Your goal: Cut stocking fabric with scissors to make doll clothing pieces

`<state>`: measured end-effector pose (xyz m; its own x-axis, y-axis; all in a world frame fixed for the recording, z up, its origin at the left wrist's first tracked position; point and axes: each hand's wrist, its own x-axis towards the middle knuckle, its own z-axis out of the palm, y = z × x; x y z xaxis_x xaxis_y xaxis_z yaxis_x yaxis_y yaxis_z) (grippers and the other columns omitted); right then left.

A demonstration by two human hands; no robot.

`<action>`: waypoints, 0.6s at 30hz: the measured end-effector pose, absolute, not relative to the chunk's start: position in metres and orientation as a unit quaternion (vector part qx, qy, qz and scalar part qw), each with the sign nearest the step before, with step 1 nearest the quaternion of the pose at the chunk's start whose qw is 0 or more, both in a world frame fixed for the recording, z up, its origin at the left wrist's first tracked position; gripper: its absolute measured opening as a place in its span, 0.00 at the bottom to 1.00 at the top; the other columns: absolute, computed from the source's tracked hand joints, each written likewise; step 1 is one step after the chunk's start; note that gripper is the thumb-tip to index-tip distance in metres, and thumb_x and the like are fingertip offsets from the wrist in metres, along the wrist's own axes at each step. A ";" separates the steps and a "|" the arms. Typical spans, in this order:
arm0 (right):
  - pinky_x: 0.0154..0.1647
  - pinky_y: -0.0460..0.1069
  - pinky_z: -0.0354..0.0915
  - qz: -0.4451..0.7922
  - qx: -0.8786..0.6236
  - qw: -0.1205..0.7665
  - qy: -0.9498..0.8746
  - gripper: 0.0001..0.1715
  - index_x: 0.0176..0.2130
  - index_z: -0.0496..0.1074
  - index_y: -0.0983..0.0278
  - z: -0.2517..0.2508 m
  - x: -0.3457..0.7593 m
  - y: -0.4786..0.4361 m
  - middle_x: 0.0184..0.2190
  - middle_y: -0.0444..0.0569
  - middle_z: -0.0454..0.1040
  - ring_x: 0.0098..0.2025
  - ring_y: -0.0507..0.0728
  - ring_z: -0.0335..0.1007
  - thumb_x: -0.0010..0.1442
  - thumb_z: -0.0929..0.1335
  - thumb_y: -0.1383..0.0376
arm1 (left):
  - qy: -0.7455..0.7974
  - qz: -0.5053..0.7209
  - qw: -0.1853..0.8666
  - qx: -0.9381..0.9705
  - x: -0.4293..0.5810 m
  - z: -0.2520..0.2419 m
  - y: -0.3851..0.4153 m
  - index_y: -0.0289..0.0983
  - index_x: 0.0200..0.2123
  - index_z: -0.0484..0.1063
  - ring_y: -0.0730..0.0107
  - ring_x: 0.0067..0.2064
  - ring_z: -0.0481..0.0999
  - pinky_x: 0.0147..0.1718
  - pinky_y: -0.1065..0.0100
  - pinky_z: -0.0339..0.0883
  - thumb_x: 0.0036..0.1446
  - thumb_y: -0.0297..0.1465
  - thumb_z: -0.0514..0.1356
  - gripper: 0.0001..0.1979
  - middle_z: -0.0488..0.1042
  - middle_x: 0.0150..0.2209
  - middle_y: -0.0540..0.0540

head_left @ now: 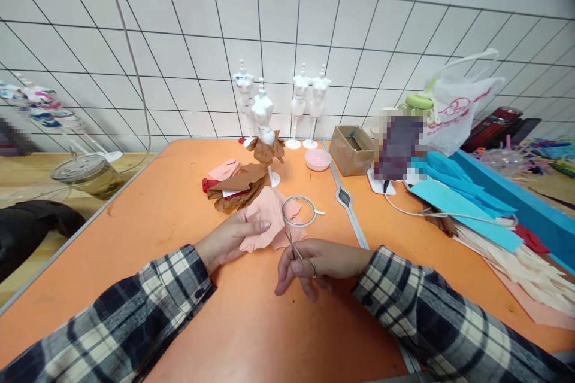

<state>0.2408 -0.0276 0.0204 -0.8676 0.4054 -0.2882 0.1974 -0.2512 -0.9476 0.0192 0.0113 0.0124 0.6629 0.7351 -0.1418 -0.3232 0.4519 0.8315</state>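
Note:
Between the thumb and fingers of my left hand [227, 234] is a piece of pink crepe paper [263, 221], its edges wavy. My right hand [305, 263] is closed around small metal scissors [294, 245]; the blades point up toward the paper, with a loop by the fingers. Just beyond both hands lies a round metal hoop [299, 197] on more pink paper. Crumpled brown paper [240, 182] is piled past my left hand. Behind it stands a small white mannequin [263, 111] with a gathered brown paper skirt [266, 148].
Several more mannequins [300, 96] stand by the tiled wall. A pink bowl [317, 160] and a cardboard box [352, 151] sit at the back of the orange table [224, 323]. Stacked blue and cream paper [471, 215], a white cable and a blue tray [494, 182] occupy the right side.

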 end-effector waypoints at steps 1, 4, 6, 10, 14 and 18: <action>0.15 0.39 0.56 0.754 -0.245 0.062 -0.607 0.29 0.42 0.66 0.67 0.021 0.240 -0.028 0.50 0.61 0.74 0.22 0.45 0.69 0.60 0.66 0.44 | 0.242 0.313 0.820 0.414 0.021 0.012 0.009 0.33 0.51 0.71 0.56 0.47 0.79 0.48 0.61 0.71 0.49 0.27 0.70 0.25 0.79 0.46 0.38; 0.15 0.39 0.55 0.753 -0.239 0.047 -0.612 0.29 0.42 0.67 0.67 0.020 0.240 -0.028 0.49 0.61 0.75 0.22 0.46 0.70 0.60 0.65 0.44 | 0.224 0.296 0.829 0.418 0.023 0.008 0.006 0.33 0.54 0.70 0.55 0.46 0.80 0.48 0.60 0.70 0.51 0.26 0.68 0.26 0.80 0.45 0.37; 0.15 0.39 0.55 0.743 -0.244 0.050 -0.621 0.30 0.42 0.67 0.67 0.020 0.240 -0.028 0.49 0.61 0.75 0.22 0.46 0.69 0.59 0.66 0.43 | 0.218 0.298 0.830 0.418 0.023 0.005 0.006 0.33 0.55 0.69 0.55 0.47 0.80 0.49 0.60 0.70 0.53 0.25 0.66 0.26 0.80 0.46 0.36; 0.15 0.40 0.55 0.709 -0.283 0.071 -0.641 0.34 0.39 0.67 0.68 0.023 0.239 -0.027 0.45 0.61 0.77 0.20 0.45 0.65 0.56 0.65 0.39 | 0.228 0.294 0.827 0.422 0.023 0.005 0.008 0.32 0.56 0.68 0.54 0.47 0.80 0.49 0.59 0.70 0.55 0.25 0.64 0.25 0.79 0.46 0.35; 0.15 0.40 0.54 0.705 -0.290 0.059 -0.645 0.35 0.39 0.66 0.67 0.024 0.238 -0.026 0.40 0.59 0.79 0.19 0.45 0.63 0.55 0.65 0.38 | 0.235 0.288 0.820 0.435 0.023 0.006 0.009 0.31 0.55 0.69 0.53 0.49 0.78 0.51 0.58 0.68 0.54 0.25 0.64 0.24 0.78 0.48 0.35; 0.16 0.41 0.55 0.706 -0.292 0.046 -0.643 0.35 0.37 0.66 0.67 0.023 0.238 -0.026 0.37 0.57 0.79 0.18 0.46 0.63 0.55 0.65 0.38 | 0.240 0.291 0.815 0.440 0.022 0.004 0.009 0.31 0.54 0.70 0.52 0.52 0.76 0.55 0.55 0.64 0.53 0.26 0.65 0.23 0.76 0.51 0.34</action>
<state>0.2376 -0.0259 0.0226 -0.8252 0.4406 -0.3534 0.3106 -0.1686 -0.9355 0.0222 0.0091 0.0043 0.7158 0.6850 -0.1357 -0.2630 0.4445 0.8563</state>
